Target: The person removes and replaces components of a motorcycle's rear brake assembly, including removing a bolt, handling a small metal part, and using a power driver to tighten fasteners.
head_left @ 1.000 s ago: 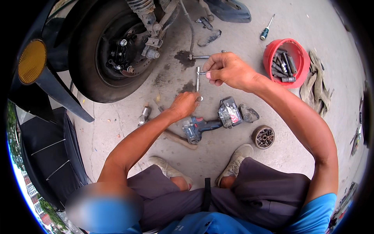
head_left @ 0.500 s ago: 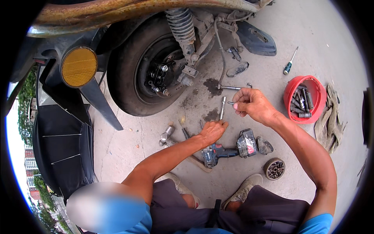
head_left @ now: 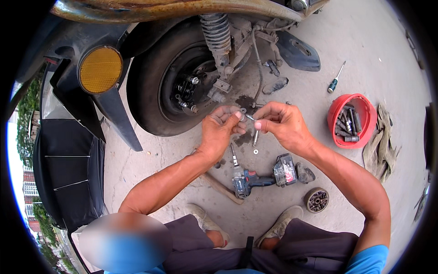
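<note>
My two hands are close together over the ground, just right of the wheel (head_left: pixel 141 96). Between my left hand's (head_left: pixel 219 130) thumb and fingers is a small metal washer (head_left: pixel 243 110). My right hand (head_left: pixel 287 128) pinches a short bolt (head_left: pixel 249 117), its end pointing at the washer. Whether bolt and washer touch, I cannot tell. Below my fingers a metal socket tool (head_left: pixel 255 138) lies on the ground, partly hidden by my right hand. Another small washer (head_left: pixel 256 151) lies at its near end. The cordless impact driver (head_left: pixel 253 180) rests nearer to me.
At right stands a red bowl-like container (head_left: pixel 332 121) of sockets, beside a cloth glove (head_left: pixel 381 146). A screwdriver (head_left: pixel 335 82) lies behind it. A round tin (head_left: pixel 308 201) of small fasteners and a hammer's wooden handle (head_left: pixel 223 188) lie near my feet. The shock absorber (head_left: pixel 216 34) hangs above.
My left hand has risen from the ground by the socket tool and now holds a washer. My right hand has moved slightly left with the bolt, bringing the two hands together.
</note>
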### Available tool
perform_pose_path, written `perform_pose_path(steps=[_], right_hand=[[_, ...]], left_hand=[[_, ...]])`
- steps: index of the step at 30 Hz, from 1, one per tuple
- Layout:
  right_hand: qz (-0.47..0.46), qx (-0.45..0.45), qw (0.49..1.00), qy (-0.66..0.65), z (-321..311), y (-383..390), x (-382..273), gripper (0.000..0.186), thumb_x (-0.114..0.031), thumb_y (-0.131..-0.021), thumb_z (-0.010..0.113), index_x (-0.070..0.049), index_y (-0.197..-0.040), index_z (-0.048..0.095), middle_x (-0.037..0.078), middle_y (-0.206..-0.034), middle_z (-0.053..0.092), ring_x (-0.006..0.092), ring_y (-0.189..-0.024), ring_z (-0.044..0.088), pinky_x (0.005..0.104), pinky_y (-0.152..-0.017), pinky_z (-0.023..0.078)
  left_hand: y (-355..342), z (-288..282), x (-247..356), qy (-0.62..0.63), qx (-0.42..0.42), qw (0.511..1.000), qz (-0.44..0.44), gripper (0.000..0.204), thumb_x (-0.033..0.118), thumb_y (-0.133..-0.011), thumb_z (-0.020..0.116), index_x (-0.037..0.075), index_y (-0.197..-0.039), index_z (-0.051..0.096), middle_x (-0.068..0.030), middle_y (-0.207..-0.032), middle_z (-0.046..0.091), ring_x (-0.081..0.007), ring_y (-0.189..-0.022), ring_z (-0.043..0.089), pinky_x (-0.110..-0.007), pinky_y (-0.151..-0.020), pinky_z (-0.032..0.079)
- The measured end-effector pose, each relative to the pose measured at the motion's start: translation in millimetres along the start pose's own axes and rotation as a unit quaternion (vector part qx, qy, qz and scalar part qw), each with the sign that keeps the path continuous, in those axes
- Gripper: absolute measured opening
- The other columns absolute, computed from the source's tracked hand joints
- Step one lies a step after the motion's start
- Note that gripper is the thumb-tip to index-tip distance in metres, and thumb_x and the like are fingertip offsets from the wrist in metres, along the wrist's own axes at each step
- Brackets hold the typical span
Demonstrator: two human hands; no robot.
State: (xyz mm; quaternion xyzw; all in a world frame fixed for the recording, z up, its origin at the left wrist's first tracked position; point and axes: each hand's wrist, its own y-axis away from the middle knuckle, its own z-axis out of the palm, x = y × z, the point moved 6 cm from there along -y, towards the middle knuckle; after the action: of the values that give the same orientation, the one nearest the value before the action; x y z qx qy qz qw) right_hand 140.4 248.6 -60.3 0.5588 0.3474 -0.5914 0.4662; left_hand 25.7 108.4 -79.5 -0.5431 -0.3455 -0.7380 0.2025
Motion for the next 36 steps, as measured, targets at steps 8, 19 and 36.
perform_pose_path(steps=[8,19,36], right_hand=[[-0.035,0.002,0.999,0.034,12.5,-0.5,-9.6,0.006,-0.002,-0.089,0.07,0.003,-0.094,0.07,0.002,-0.08,0.069,0.0052,-0.073,0.059,0.0235,-0.064,0.049],[-0.098,0.009,0.992,0.078,33.8,-3.2,-36.8,0.015,-0.002,-0.089,0.07,0.001,-0.103,0.07,0.006,-0.083,0.07,0.0107,-0.073,0.063,0.028,-0.069,0.052],[-0.124,-0.041,0.991,-0.016,49.5,-26.5,-48.3,0.017,-0.008,-0.093,0.069,0.001,-0.105,0.062,0.005,-0.092,0.067,0.0132,-0.087,0.065,0.0297,-0.079,0.054]], left_hand=[[18.7,-1.5,22.6,-0.033,-0.006,0.999,0.025,0.011,0.009,-0.098,0.066,0.0,-0.103,0.064,-0.0077,-0.091,0.07,-0.0124,-0.075,0.067,-0.026,-0.066,0.057],[26.6,-4.5,43.8,-0.09,-0.002,0.99,0.112,0.008,0.006,-0.097,0.065,-0.001,-0.101,0.062,-0.0067,-0.087,0.069,-0.0097,-0.072,0.064,-0.025,-0.062,0.055],[42.4,-19.0,101.5,-0.209,-0.033,0.97,0.12,0.018,0.003,-0.098,0.064,-0.003,-0.114,0.064,-0.0077,-0.096,0.069,-0.0118,-0.082,0.066,-0.028,-0.074,0.059]])
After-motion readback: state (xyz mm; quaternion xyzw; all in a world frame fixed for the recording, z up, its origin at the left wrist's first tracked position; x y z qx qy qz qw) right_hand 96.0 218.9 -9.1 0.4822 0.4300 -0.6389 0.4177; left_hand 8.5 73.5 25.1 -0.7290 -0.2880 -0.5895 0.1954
